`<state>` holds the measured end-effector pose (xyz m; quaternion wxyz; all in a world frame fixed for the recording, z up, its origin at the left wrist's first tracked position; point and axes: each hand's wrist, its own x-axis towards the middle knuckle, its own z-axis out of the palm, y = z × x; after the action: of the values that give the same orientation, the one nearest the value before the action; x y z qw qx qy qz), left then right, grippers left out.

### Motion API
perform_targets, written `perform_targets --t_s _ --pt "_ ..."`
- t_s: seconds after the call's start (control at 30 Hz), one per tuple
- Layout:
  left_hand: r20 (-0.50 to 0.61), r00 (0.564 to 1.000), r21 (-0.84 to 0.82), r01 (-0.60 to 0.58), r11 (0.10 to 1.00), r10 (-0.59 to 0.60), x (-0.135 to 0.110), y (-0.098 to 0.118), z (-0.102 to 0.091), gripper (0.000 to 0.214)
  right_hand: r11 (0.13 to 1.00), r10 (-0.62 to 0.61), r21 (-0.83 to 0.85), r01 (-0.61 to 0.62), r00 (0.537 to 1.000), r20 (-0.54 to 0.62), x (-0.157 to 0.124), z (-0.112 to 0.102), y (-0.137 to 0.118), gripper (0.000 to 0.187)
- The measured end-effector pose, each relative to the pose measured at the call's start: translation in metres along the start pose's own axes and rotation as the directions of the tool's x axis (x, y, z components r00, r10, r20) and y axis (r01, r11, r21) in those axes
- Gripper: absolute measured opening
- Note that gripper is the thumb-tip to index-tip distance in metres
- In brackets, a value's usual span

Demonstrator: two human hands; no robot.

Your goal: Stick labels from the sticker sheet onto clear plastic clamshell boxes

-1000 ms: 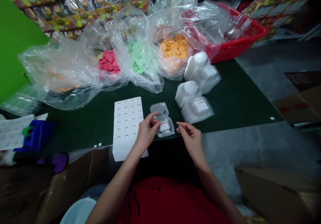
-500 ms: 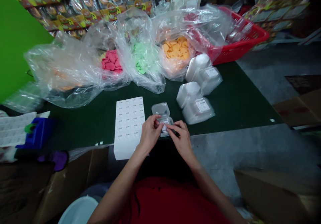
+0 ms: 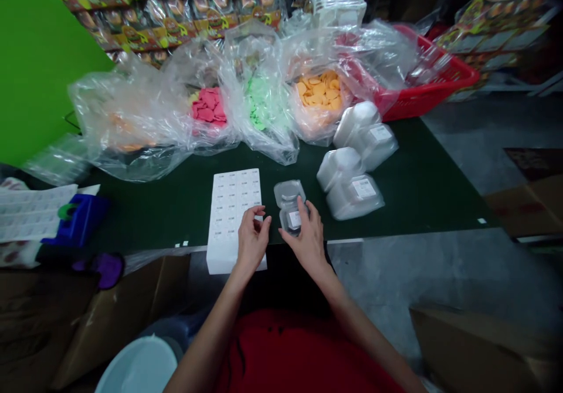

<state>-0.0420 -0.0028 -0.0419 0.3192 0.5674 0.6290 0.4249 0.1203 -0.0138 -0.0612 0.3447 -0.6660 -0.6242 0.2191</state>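
Observation:
A small clear clamshell box (image 3: 290, 202) with a white label stands open on the dark green table (image 3: 417, 187), near its front edge. My right hand (image 3: 305, 239) grips its lower half, fingers wrapped round it. My left hand (image 3: 252, 237) rests on the lower right of a white label sheet (image 3: 235, 205), thumb and fingers pinched at a sticker; what they hold is too small to see. Closed translucent boxes (image 3: 352, 190) with labels lie just right of the open box.
Clear bags hold pink (image 3: 207, 107), green (image 3: 258, 102) and orange (image 3: 320, 92) pieces at the back. A red basket (image 3: 433, 85) is at back right. A blue tool (image 3: 79, 220) and more label sheets (image 3: 30, 217) lie left. Cardboard cartons (image 3: 488, 346) stand below.
My left hand left the clamshell box and went left onto the label sheet. My right hand came in from the right and took hold of the box.

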Motion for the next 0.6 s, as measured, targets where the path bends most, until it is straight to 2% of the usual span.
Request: perform_targets --t_s 0.1,0.23,0.43,0.6 --pt "-0.003 0.999 -0.015 0.042 0.999 -0.042 -0.004 -0.009 -0.008 0.023 0.988 0.027 0.154 -0.025 1.000 -0.010 0.000 -0.005 0.003 0.090" --pt "-0.009 0.998 -0.024 0.068 0.997 -0.069 -0.004 -0.015 -0.012 0.022 0.964 0.038 0.263 -0.030 0.999 -0.026 0.000 -0.029 -0.005 0.078" --pt "-0.007 0.997 -0.011 0.083 0.996 -0.083 0.001 -0.014 -0.014 0.025 0.951 -0.104 0.276 0.141 0.984 -0.144 0.005 -0.092 -0.036 0.071" --pt "-0.018 0.997 -0.014 0.080 0.997 -0.080 0.002 -0.013 -0.016 0.027 0.909 -0.031 0.401 0.111 0.979 -0.199 0.024 -0.141 -0.027 0.073"
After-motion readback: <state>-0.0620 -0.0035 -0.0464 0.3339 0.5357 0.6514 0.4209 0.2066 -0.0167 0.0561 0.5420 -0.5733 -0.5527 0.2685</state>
